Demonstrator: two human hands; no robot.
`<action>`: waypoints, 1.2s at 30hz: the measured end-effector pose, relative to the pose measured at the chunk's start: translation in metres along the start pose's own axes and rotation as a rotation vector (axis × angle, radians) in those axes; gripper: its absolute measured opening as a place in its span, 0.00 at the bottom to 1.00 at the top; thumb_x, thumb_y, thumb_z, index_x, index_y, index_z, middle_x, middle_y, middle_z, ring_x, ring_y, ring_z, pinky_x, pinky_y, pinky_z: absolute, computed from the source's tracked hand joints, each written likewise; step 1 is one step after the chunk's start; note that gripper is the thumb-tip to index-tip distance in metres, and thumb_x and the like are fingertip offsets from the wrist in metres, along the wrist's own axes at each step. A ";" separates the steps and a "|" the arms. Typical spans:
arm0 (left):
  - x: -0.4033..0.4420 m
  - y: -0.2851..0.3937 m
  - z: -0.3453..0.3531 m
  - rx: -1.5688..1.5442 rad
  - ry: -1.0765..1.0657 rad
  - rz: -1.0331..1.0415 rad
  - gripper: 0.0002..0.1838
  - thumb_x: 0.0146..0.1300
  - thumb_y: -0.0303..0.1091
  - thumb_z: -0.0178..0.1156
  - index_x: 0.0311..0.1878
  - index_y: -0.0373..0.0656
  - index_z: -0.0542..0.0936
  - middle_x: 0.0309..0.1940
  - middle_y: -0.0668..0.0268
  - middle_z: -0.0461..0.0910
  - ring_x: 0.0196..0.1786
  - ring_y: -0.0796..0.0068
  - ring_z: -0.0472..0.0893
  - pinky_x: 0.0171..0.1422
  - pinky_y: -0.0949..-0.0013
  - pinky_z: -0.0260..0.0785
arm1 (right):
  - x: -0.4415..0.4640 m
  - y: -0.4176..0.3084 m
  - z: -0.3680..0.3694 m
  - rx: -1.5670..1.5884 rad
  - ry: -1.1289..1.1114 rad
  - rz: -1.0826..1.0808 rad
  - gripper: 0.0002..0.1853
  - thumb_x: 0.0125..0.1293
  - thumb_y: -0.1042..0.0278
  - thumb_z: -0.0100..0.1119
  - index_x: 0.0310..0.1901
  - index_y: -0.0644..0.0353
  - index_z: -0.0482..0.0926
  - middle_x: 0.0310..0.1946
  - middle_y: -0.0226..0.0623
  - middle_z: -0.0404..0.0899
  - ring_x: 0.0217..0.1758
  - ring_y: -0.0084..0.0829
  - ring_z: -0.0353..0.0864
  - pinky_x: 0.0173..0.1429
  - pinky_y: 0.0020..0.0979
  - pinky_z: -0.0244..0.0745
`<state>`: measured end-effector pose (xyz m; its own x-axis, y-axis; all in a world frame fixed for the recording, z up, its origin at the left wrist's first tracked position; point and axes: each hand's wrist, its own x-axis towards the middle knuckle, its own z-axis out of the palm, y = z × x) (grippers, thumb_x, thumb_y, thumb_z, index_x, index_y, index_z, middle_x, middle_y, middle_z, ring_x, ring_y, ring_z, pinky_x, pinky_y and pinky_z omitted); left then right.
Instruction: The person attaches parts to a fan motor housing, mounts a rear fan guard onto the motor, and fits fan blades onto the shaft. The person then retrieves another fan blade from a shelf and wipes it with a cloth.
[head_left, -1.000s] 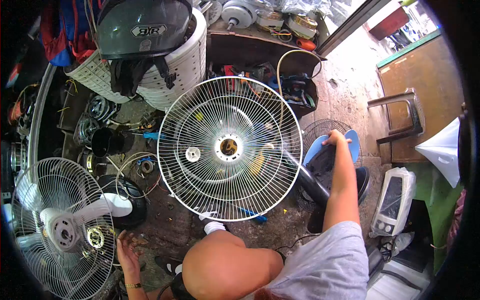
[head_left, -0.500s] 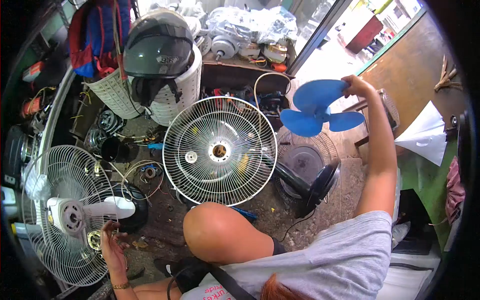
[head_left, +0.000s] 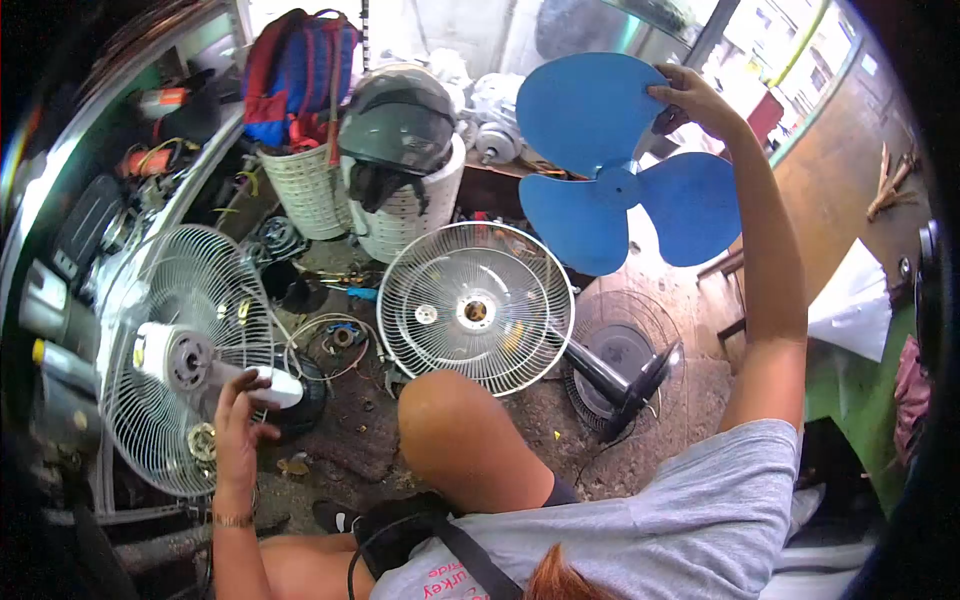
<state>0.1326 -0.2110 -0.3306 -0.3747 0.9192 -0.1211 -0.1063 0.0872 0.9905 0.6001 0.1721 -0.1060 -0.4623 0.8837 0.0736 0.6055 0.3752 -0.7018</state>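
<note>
A blue three-bladed fan blade (head_left: 590,115) is raised at the upper right, gripped at the edge of one blade by my right hand (head_left: 695,100). Its hub faces me. My left hand (head_left: 240,425) is open with fingers apart, holding nothing visible, in front of the white stand fan (head_left: 185,360) at the left. That fan has a round wire guard and no blade on its motor. Between my hands, near my knee, a round wire fan guard (head_left: 420,270) faces up, with a motor opening at its centre. A dark pole and base (head_left: 640,390) extend from it to the right.
Another wire guard (head_left: 600,350) lies on the floor under the pole. A helmet (head_left: 400,125) rests on a white basket (head_left: 440,205), beside a backpack (head_left: 295,75) on a second basket. Loose cables (head_left: 320,335) and small parts litter the floor. White folded sheets (head_left: 855,305) stand at the right.
The fan blade has come up and closer to me, turning its hub to face me. My left hand has risen slightly. The camera view has shifted.
</note>
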 end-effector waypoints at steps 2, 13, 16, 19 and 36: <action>0.004 0.005 0.001 0.055 0.001 0.027 0.22 0.65 0.42 0.49 0.58 0.39 0.66 0.50 0.63 0.71 0.46 0.78 0.73 0.34 0.78 0.71 | 0.014 -0.025 0.023 0.099 0.035 -0.096 0.31 0.62 0.60 0.58 0.61 0.67 0.59 0.37 0.41 0.78 0.27 0.31 0.82 0.33 0.29 0.81; 0.034 0.008 0.029 0.254 -0.118 0.609 0.39 0.49 0.25 0.63 0.65 0.40 0.58 0.62 0.56 0.63 0.62 0.60 0.67 0.59 0.65 0.67 | 0.081 -0.087 0.229 1.040 -0.483 -0.771 0.22 0.63 0.65 0.55 0.56 0.64 0.65 0.45 0.45 0.74 0.46 0.34 0.77 0.47 0.32 0.76; 0.019 0.011 0.041 0.773 0.092 0.947 0.29 0.49 0.23 0.58 0.59 0.41 0.70 0.58 0.58 0.71 0.52 0.59 0.77 0.52 0.67 0.72 | 0.058 -0.085 0.296 1.231 -0.302 -0.717 0.21 0.62 0.64 0.55 0.55 0.62 0.66 0.45 0.44 0.74 0.46 0.35 0.77 0.48 0.34 0.75; 0.011 0.017 0.043 1.084 0.227 1.075 0.26 0.52 0.27 0.56 0.59 0.46 0.70 0.58 0.59 0.70 0.51 0.59 0.78 0.47 0.66 0.75 | 0.028 -0.082 0.347 1.155 -0.031 -0.625 0.20 0.61 0.63 0.55 0.53 0.61 0.67 0.44 0.43 0.75 0.46 0.36 0.76 0.49 0.35 0.73; -0.019 0.056 0.013 0.982 -0.028 1.025 0.36 0.41 0.43 0.68 0.58 0.47 0.71 0.53 0.60 0.74 0.47 0.55 0.78 0.47 0.65 0.75 | -0.006 -0.111 0.394 1.026 -0.196 -0.390 0.21 0.58 0.59 0.57 0.51 0.57 0.71 0.50 0.43 0.72 0.53 0.39 0.71 0.55 0.40 0.67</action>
<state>0.1454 -0.2188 -0.2723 0.1257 0.7436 0.6567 0.8743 -0.3959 0.2809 0.2807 0.0148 -0.3081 -0.6533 0.6624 0.3667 -0.3833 0.1283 -0.9147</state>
